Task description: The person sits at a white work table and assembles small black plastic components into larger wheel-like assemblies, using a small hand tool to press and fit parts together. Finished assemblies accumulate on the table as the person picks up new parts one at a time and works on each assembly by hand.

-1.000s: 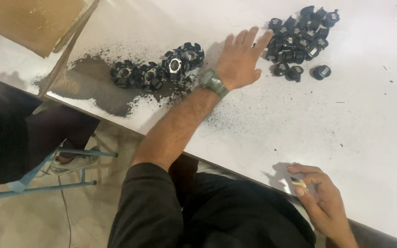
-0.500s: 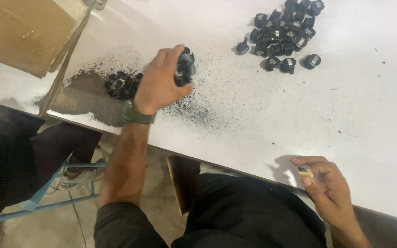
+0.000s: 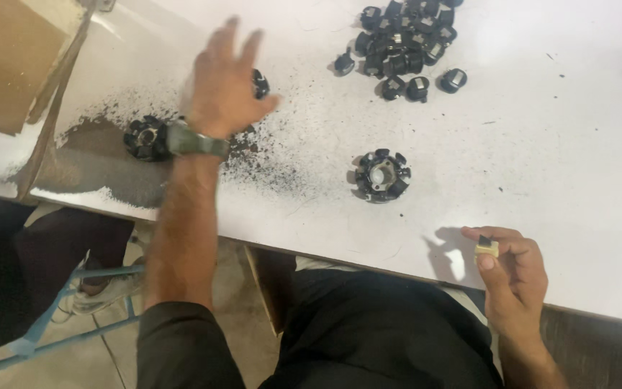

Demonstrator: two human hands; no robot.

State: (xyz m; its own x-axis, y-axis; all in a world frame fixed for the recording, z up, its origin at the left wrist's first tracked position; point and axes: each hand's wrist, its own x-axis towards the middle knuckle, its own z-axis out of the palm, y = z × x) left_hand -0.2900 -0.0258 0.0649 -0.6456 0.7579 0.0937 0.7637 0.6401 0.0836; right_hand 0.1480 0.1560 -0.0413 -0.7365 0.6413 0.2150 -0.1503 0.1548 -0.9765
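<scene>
My left hand (image 3: 226,83) hovers open, fingers spread, over the dusty left part of the white table (image 3: 556,173), with a watch on the wrist. It covers most of a round black part (image 3: 259,82) beneath it. Another round black part (image 3: 146,138) lies just left of the wrist. A third round black part (image 3: 381,175), with a metal hub, lies alone near the table's middle. My right hand (image 3: 510,268) rests at the near table edge, pinching a small pale block (image 3: 487,248) between thumb and forefinger.
A pile of several small black pieces (image 3: 402,45) lies at the far middle of the table. Dark powder (image 3: 95,166) is spread over the left end. A cardboard box (image 3: 10,57) stands at the far left. A blue stool frame (image 3: 73,310) shows below the table.
My left hand, which held a round black part half a second ago, is now open and empty. A round black part now lies alone near the table's middle. The right hand stays put.
</scene>
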